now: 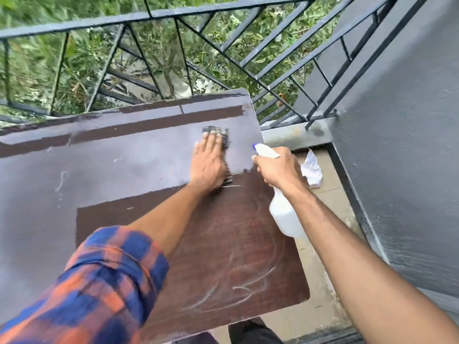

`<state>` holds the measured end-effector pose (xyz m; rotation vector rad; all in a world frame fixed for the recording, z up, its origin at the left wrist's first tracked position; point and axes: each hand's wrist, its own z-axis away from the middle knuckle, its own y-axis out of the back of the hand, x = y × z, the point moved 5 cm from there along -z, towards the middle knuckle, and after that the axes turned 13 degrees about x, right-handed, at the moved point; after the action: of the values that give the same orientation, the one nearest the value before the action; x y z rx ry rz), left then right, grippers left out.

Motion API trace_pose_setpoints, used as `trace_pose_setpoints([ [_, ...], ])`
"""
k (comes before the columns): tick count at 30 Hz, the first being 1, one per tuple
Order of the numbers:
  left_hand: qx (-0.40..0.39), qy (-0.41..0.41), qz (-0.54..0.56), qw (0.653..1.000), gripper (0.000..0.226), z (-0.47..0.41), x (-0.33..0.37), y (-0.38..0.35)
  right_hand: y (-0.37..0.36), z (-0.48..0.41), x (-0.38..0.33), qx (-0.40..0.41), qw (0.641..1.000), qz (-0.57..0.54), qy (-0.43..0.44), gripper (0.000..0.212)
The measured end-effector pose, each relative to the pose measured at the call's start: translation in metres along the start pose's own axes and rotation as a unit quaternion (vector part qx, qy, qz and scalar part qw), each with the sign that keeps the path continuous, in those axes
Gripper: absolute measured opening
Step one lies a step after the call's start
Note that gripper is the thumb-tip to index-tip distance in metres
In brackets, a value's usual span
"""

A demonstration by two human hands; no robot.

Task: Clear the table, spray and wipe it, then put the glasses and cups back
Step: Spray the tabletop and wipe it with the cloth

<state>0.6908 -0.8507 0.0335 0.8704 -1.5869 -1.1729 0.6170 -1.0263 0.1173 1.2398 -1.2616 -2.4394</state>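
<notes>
The brown wooden table [124,170] fills the middle of the head view, with wet streaks near its front right corner. My left hand [208,165] presses flat on a dark striped cloth [218,132] at the table's far right; the cloth is blurred and mostly hidden under the palm. My right hand [278,167] grips the neck of a white spray bottle [285,214] with a blue nozzle, held tilted over the table's right edge. No glasses or cups are in view.
A black metal railing [173,13] runs behind the table, with green plants beyond it. A grey wall [397,145] stands to the right. A crumpled white plastic bag [311,170] lies on the tiled floor beside the table.
</notes>
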Motion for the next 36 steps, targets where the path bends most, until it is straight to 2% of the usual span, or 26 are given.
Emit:
trace_pose_setpoints([
  [8, 0.079, 0.207, -0.027, 0.975, 0.065, 0.111, -0.195, 0.057, -0.036, 0.051, -0.032, -0.055, 0.997, 0.015, 0.053, 0.031],
  [11, 0.111, 0.254, -0.030, 0.960, 0.064, 0.161, -0.230, 0.073, -0.047, 0.072, -0.041, -0.070, 0.995, 0.023, 0.073, 0.026],
  [14, 0.159, 0.245, -0.004, 0.956, 0.059, 0.205, -0.237, 0.080, -0.055, 0.094, -0.046, -0.083, 0.993, 0.036, 0.082, 0.024],
  [23, 0.165, 0.257, -0.006, 0.952, 0.057, 0.242, -0.191, 0.064, -0.055, 0.141, -0.018, -0.080, 0.996, 0.022, 0.045, 0.028],
  [27, 0.149, 0.216, -0.006, 0.965, 0.058, 0.222, -0.156, 0.054, -0.038, 0.142, 0.006, -0.057, 0.998, 0.004, 0.018, 0.031],
  [33, 0.097, 0.108, 0.035, 0.989, 0.061, 0.180, -0.034, 0.019, 0.011, 0.121, 0.054, -0.016, 0.999, -0.016, -0.037, 0.027],
  [35, 0.082, 0.071, 0.053, 0.993, 0.060, 0.168, 0.015, 0.004, 0.025, 0.109, 0.071, -0.014, 0.999, -0.013, -0.050, 0.037],
  [36, 0.074, 0.055, 0.060, 0.994, 0.060, 0.162, 0.041, -0.004, 0.033, 0.102, 0.081, -0.010, 0.998, -0.011, -0.058, 0.050],
])
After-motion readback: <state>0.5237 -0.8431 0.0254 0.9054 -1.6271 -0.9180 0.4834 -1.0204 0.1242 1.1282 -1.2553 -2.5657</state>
